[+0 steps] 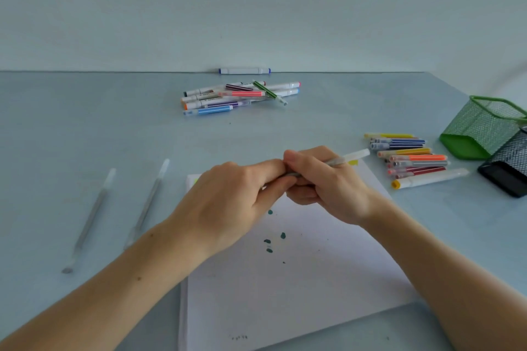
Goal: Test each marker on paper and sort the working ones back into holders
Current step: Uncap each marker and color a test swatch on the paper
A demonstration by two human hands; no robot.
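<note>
Right, bench [85, 128] first: pale blue-grey, everything spread across it. Paper [299, 279] lies near the front edge, centred under the hands, so a tip can drop straight onto it; a few dark teal dots [268, 242] sit mid-sheet.

Two mesh holders tipped on their sides at far right: green holder [482, 125] and black holder [507, 171], touching, neither visibly holding markers.

Far pile [239, 95] of mixed markers sits mid-bench toward the wall, probably untested. Near pile [410, 157] lies just left of the holders, roughly parallel, likely tested and staged for loading. One blue-capped marker [244, 71] lies against the wall. Two grey pens [94, 208] lie well apart on the left, possibly rejects.

Right hand [322, 182] wraps a grey marker [339, 161] above the top of the paper, its pale end pointing right. Left hand [228, 199] pinches its other end with fingertips. Looks like cap pulling or seating; the tip itself is hidden.
</note>
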